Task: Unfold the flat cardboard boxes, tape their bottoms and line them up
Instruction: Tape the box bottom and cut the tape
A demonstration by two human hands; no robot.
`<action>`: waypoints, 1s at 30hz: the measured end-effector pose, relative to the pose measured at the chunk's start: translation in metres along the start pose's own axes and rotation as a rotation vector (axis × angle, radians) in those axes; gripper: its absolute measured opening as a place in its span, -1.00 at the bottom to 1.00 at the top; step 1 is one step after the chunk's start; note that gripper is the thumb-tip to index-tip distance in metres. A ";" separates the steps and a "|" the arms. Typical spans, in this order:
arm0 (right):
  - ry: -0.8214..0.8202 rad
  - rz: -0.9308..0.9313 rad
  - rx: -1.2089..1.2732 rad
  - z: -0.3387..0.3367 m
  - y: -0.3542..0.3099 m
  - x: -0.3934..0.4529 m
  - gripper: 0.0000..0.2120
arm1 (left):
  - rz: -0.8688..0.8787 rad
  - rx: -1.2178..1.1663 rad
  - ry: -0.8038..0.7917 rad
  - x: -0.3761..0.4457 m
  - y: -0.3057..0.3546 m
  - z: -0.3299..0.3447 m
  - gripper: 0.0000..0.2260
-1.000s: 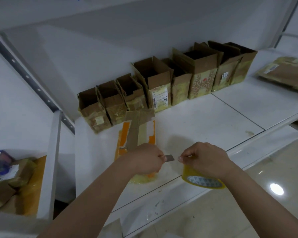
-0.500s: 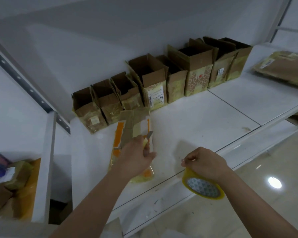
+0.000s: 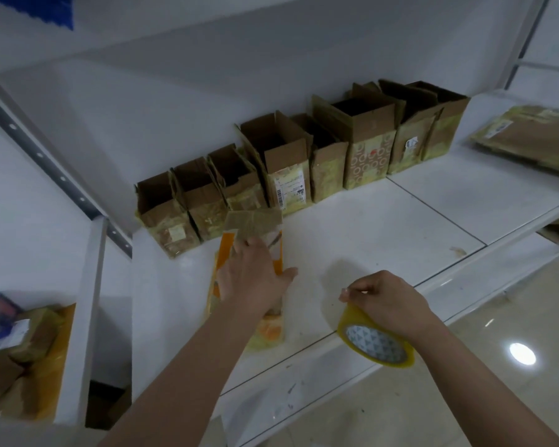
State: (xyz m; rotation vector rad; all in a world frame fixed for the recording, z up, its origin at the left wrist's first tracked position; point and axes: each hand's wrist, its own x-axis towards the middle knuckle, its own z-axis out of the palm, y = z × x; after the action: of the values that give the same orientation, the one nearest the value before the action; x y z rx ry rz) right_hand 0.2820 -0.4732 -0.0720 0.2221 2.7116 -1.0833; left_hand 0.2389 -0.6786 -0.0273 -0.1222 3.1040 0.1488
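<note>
Left hand spread, fingers straight, pressing flat orange-and-brown cardboard box onto white shelf. Right hand apparently pinches yellow tape roll, well right of box.

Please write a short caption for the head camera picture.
Left hand on flat orange box; right hand holds tape roll.

You've got the row of open boxes lined up along the back wall, mid-frame, on the shelf. Right in front of its left end lies the flat box, under your left hand. Your right hand sits lower right of that, over the shelf's front edge, with the tape roll beneath it. More flat cardboard lies on the shelf at far right.
</note>
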 end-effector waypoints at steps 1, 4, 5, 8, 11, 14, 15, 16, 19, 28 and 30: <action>0.004 -0.008 0.013 -0.001 -0.001 0.000 -0.83 | -0.019 0.047 0.006 0.003 0.003 0.001 -0.20; 0.018 -0.034 0.065 -0.004 -0.005 0.002 -0.83 | -0.045 0.124 -0.077 0.009 0.005 0.007 -0.13; 0.031 -0.038 0.097 -0.006 -0.005 0.003 -0.83 | -0.022 0.129 -0.101 0.010 0.003 0.008 -0.16; 0.104 -0.038 0.240 -0.021 -0.004 0.004 -0.84 | 0.199 0.062 -0.165 0.005 -0.010 0.000 -0.26; 0.223 -0.028 0.341 -0.040 0.000 0.006 -0.85 | 0.464 -0.043 -0.294 -0.004 -0.034 -0.014 -0.23; 0.330 -0.010 0.397 -0.052 0.004 0.009 -0.85 | 0.484 -0.050 -0.269 -0.011 -0.034 -0.018 -0.33; 0.343 -0.008 0.410 -0.053 0.004 0.010 -0.84 | 0.457 -0.032 -0.173 -0.014 -0.024 -0.015 -0.33; 0.351 -0.004 0.419 -0.052 0.003 0.011 -0.82 | 0.414 -0.011 -0.078 -0.015 -0.009 -0.010 -0.28; 0.368 0.018 0.382 -0.048 0.001 0.013 -0.81 | 0.232 0.006 0.028 -0.013 0.038 0.005 -0.06; 0.367 0.046 0.318 -0.038 0.003 0.006 -0.83 | 0.394 0.055 -0.028 -0.015 0.050 0.014 -0.37; 0.362 0.043 0.314 -0.039 0.001 0.004 -0.84 | 0.531 0.011 -0.033 -0.025 0.039 0.010 -0.44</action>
State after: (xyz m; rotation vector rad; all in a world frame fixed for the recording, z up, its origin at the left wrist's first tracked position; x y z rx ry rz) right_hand 0.2726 -0.4449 -0.0466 0.5755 2.8021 -1.5894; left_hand 0.2605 -0.6370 -0.0327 0.6984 3.0204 0.1419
